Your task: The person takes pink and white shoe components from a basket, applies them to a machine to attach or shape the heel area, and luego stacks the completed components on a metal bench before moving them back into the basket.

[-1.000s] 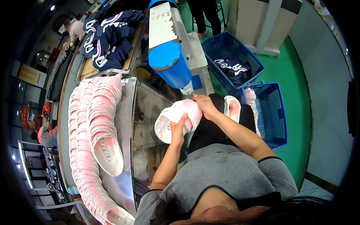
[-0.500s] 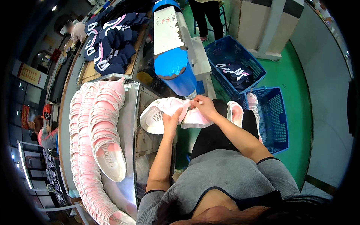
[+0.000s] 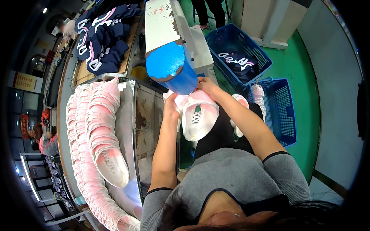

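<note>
A pink and white shoe upper (image 3: 201, 122) with crisscross white lacing hangs below the blue-ended head (image 3: 178, 77) of a machine, its white toe toward me. My left hand (image 3: 171, 104) is closed on the pink part at the left of the head. At the other side my right hand (image 3: 207, 86) grips the pink edge, its fingertips partly hidden by the machine head. Where the upper meets the machine cannot be seen. Another pink and white upper (image 3: 239, 101) rests over my leg, partly covered by my right forearm.
Long nested rows of pink and white uppers (image 3: 102, 127) lie on the metal-edged table (image 3: 129, 115) at left. Navy pieces (image 3: 102, 46) are heaped beyond. Two blue baskets (image 3: 283, 111) (image 3: 246, 42) stand at right, the farther one holding navy pieces. A person's legs (image 3: 208, 13) show at the back.
Both hands have moved the upper up under the machine head and turned it, so its laced toe swings from left to facing me. The view has shifted slightly.
</note>
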The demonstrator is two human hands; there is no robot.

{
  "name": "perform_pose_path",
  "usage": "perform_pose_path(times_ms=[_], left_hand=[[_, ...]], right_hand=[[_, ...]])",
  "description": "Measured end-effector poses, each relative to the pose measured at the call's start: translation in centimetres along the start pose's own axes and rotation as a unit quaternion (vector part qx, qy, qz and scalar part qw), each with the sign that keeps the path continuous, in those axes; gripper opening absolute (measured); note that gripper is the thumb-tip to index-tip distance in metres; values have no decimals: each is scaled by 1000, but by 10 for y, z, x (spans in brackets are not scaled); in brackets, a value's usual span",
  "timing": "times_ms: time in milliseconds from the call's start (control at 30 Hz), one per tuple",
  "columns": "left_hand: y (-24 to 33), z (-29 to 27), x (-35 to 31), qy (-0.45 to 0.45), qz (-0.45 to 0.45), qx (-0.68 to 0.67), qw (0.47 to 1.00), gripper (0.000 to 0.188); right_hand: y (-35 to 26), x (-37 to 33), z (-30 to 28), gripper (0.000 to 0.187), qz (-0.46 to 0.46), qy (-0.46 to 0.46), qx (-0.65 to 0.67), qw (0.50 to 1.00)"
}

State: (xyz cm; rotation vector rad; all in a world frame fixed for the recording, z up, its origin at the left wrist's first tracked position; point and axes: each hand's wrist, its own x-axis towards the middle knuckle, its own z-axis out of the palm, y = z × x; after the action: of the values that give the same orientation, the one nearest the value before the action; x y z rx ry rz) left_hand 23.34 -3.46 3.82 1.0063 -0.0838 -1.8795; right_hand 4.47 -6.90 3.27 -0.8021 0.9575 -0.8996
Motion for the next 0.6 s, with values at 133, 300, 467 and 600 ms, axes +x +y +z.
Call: perform_pose_path(times_ms=[133, 300, 467, 600], left_hand=[[-4, -16, -15, 18, 79, -70, 994, 37], [-55, -32, -118, 167, 364, 227, 888, 37], [-101, 0, -135, 94, 356, 324, 871, 48], [-77, 13, -129, 82, 415, 416, 805, 55]], right_hand=[[-21, -19, -4, 20, 37, 85, -114, 989], [17, -44, -75, 27, 66, 208, 100, 971], [57, -72, 44, 25, 44, 200, 101, 974], [50, -77, 68, 23, -50, 137, 136, 980]])
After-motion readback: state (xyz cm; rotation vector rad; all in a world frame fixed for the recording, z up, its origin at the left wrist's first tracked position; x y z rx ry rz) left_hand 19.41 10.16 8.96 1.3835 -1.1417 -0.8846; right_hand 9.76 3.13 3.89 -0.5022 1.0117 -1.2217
